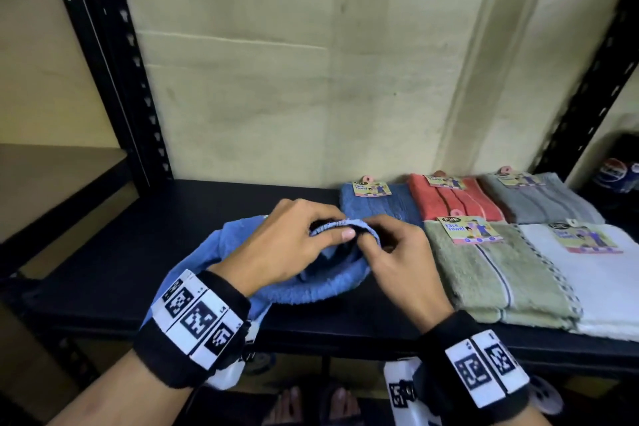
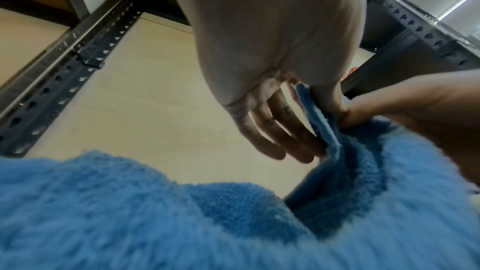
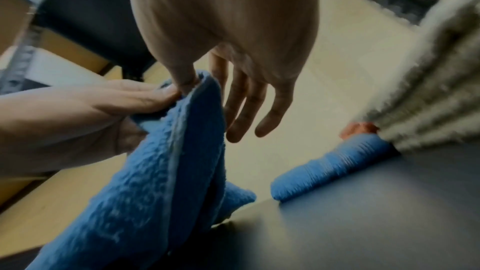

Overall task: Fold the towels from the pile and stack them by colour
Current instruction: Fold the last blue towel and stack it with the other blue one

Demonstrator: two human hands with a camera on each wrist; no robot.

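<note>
Five folded terry towels, blue, coral, grey, green and white (image 1: 594, 287), already lie at the black shelf's (image 1: 121, 252) right end. Left to fold: the crumpled blue terry towel (image 1: 311, 290) near the front edge, its hem pinched by left hand (image 1: 276, 245) and right hand (image 1: 401, 252).

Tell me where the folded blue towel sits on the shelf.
In the head view, the folded blue towel lies at the back of the black shelf, right of centre, against the wall, directly left of the folded red towel.
</note>
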